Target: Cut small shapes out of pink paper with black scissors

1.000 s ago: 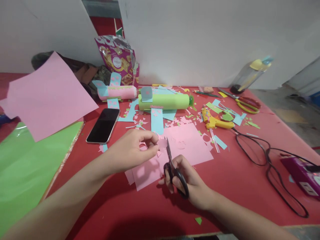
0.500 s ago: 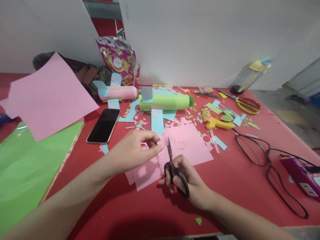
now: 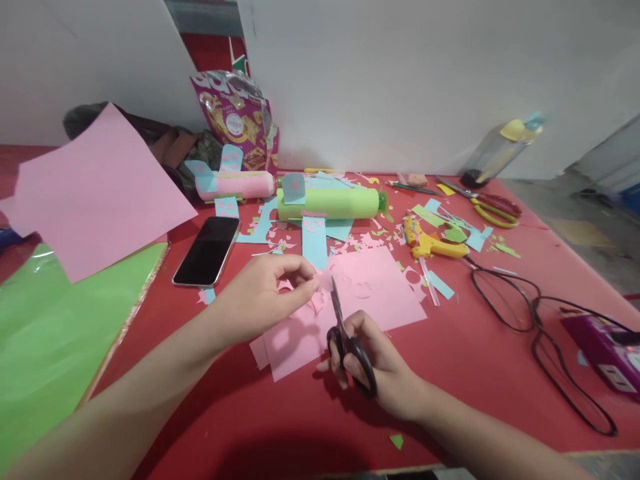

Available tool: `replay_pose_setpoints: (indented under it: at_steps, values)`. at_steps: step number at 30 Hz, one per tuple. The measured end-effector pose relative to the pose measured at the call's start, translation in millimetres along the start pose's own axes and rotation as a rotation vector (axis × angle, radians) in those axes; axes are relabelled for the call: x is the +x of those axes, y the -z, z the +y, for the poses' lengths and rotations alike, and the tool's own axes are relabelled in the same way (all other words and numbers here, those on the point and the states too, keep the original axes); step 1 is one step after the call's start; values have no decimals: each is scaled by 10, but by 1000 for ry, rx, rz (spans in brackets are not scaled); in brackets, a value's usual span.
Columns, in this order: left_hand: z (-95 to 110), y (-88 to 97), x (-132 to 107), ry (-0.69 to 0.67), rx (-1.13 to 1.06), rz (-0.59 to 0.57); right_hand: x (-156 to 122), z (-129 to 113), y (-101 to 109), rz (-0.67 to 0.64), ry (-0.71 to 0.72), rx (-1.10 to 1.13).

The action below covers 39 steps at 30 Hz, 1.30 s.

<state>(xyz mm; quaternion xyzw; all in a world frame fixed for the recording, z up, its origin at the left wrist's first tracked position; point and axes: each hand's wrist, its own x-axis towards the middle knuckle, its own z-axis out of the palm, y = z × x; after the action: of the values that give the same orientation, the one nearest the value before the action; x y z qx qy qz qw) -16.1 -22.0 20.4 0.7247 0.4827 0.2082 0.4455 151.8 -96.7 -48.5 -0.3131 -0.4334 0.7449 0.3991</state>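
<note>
Since half a second ago your left hand (image 3: 260,293) has drawn back slightly toward you and to the left, and the tips of the black scissors (image 3: 345,330) have followed it leftward; everything else on the red table (image 3: 465,373) lies where it was. Your left thumb and forefinger are pressed together on a small pink scrap (image 3: 324,280), holding it just above the pink sheet (image 3: 373,283) that lies flat at the middle of the table. Your right hand (image 3: 383,363) is closed through the loops of the black scissors, whose blades point away from you, nearly together, with the tips touching the scrap's right edge. Beyond the sheet lies a green paper roll (image 3: 327,203) with blue strips stuck to it, and to its left a pink paper roll (image 3: 235,185), with paper cuttings scattered around both. A phone (image 3: 207,251) lies face up left of your left hand. Right of the sheet sits a yellow glue gun (image 3: 433,243), its black cord (image 3: 540,320) looping to a purple box (image 3: 605,347) at the right edge. A large pink paper (image 3: 95,193) overlaps a green paper (image 3: 55,327) at the far left.
</note>
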Motion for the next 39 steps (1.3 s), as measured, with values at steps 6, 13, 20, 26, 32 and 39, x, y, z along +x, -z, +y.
replay_pose_setpoints:
  at_steps: [6, 13, 20, 26, 32, 39]
  values:
    - [13, -33, 3, -1, 41, -23, 1, -18, -11, 8, -10, 0]
    - [38, -41, 1, -77, 102, -96, 7, -39, -7, 6, -9, -15]
    - [39, -13, 12, -52, 88, -139, 2, -41, 2, 18, -31, -63]
    - [48, 13, 13, -22, 125, -165, -3, -24, -5, 0, -31, -50]
    - [54, 42, 4, 3, 141, -171, -21, -1, 18, 5, -47, -41]
    - [48, 70, 7, 0, 106, -150, -11, -11, 4, 8, -44, -36]
